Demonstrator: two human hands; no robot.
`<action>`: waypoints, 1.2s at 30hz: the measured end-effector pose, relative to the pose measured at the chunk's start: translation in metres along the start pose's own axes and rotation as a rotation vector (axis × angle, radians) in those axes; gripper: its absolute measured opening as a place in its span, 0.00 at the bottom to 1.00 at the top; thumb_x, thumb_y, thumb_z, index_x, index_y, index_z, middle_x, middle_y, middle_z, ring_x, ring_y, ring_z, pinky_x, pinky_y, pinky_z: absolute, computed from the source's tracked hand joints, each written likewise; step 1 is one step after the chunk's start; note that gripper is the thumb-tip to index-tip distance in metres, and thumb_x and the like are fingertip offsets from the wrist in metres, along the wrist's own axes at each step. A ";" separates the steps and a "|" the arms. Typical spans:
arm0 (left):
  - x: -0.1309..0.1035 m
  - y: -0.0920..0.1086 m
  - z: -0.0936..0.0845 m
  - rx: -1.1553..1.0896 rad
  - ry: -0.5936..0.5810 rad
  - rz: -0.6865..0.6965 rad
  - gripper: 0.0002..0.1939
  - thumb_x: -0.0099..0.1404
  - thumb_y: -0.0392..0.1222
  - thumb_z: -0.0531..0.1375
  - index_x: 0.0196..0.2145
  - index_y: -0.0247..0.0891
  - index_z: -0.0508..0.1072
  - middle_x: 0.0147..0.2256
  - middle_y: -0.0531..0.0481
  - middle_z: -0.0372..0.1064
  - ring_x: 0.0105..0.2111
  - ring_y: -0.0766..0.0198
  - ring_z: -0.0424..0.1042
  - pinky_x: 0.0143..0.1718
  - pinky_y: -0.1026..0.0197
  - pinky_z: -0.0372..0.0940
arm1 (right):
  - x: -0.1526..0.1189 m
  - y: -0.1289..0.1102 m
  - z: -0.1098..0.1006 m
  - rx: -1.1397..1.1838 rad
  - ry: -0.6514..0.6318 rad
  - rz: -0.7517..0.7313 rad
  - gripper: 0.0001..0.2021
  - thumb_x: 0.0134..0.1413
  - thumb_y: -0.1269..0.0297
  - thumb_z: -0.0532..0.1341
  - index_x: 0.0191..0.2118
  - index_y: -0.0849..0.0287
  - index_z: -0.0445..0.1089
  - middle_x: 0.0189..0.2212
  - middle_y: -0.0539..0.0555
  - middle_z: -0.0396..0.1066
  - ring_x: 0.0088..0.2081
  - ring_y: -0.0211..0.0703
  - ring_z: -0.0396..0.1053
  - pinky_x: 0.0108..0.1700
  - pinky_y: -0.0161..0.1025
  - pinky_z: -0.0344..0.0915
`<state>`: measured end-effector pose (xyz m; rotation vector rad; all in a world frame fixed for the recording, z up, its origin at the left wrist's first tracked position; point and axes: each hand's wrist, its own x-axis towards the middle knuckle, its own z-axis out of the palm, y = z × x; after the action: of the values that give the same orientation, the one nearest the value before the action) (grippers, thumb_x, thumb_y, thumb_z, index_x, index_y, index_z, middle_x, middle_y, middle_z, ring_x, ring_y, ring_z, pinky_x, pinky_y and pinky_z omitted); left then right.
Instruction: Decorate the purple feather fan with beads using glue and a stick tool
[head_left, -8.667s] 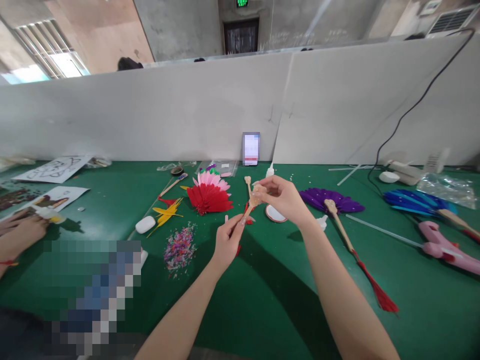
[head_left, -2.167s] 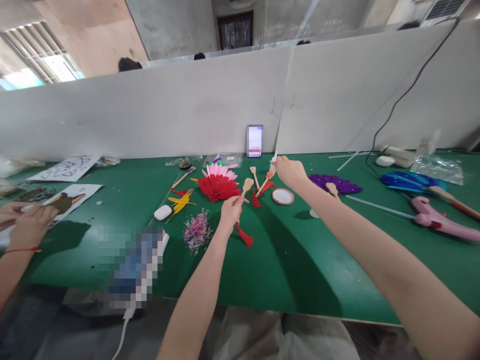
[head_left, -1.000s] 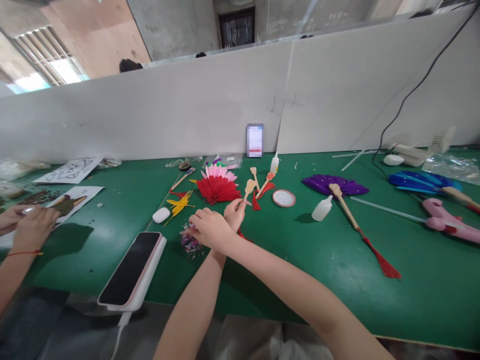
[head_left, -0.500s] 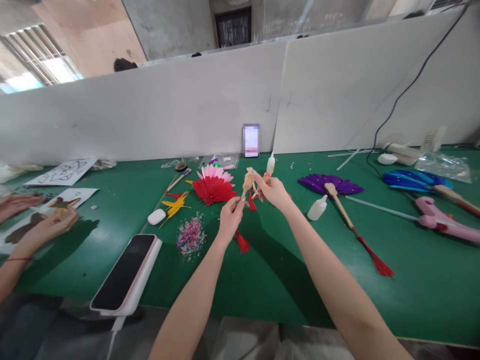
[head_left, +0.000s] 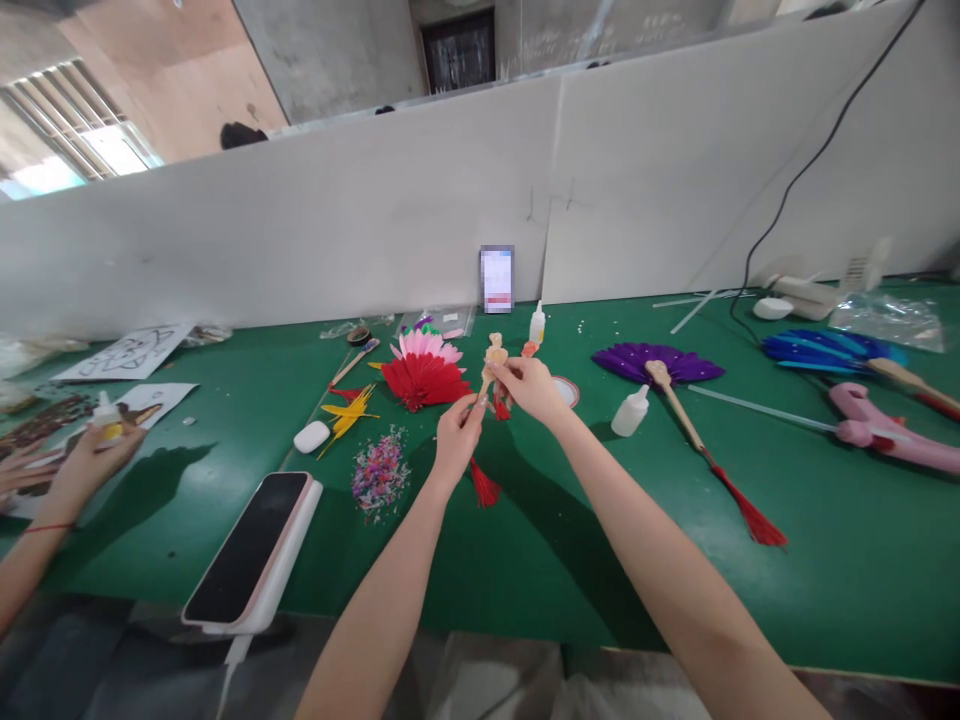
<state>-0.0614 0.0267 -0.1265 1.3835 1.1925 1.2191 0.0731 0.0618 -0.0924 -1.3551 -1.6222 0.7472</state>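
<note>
My left hand [head_left: 459,435] is closed round the lower part of a wooden fan handle [head_left: 495,352], held upright and slightly tilted. A red tassel [head_left: 485,484] hangs below that hand. The fingers of my right hand [head_left: 529,385] pinch the same handle just under its carved, wider head. To the left lie red feathers [head_left: 424,380] in a fan shape, with pink feathers [head_left: 427,347] behind them. Past my right hand stands a glue bottle [head_left: 538,324], and a round white lid-like thing [head_left: 564,391] is partly hidden by my wrist.
Purple [head_left: 656,362] and blue [head_left: 829,350] feather fans, a second glue bottle [head_left: 631,412] and a pink glue gun [head_left: 892,430] lie right. Left are yellow feathers [head_left: 349,420], coloured bits [head_left: 381,472], a phone [head_left: 251,550] and a co-worker's hand [head_left: 97,455] with a glue bottle.
My right hand has slid down from the handle's head to its neck, uncovering the head. The co-worker's hand has shifted left, and the bottle in it now shows.
</note>
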 end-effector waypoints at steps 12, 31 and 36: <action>-0.002 -0.004 -0.001 0.137 0.100 0.040 0.18 0.60 0.52 0.55 0.36 0.34 0.74 0.13 0.59 0.48 0.14 0.72 0.48 0.17 0.67 0.45 | -0.007 0.005 0.020 -0.274 0.179 -0.156 0.16 0.61 0.60 0.48 0.25 0.59 0.64 0.19 0.52 0.68 0.21 0.39 0.64 0.25 0.33 0.52; 0.017 -0.014 -0.022 0.039 0.264 0.009 0.19 0.60 0.54 0.52 0.35 0.35 0.69 0.14 0.61 0.47 0.12 0.73 0.46 0.14 0.68 0.46 | -0.027 -0.026 0.032 -0.452 0.044 -0.345 0.13 0.61 0.68 0.47 0.31 0.62 0.66 0.27 0.55 0.71 0.28 0.40 0.68 0.28 0.33 0.55; 0.008 -0.017 0.000 0.116 0.286 0.040 0.18 0.64 0.53 0.49 0.26 0.36 0.66 0.18 0.55 0.54 0.18 0.68 0.58 0.19 0.65 0.54 | -0.040 -0.046 0.051 -0.445 -0.070 -0.438 0.07 0.58 0.69 0.53 0.34 0.59 0.69 0.32 0.54 0.72 0.36 0.41 0.69 0.36 0.35 0.62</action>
<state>-0.0623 0.0362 -0.1421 1.3538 1.4581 1.4308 0.0078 0.0169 -0.0850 -1.2048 -2.1316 0.1775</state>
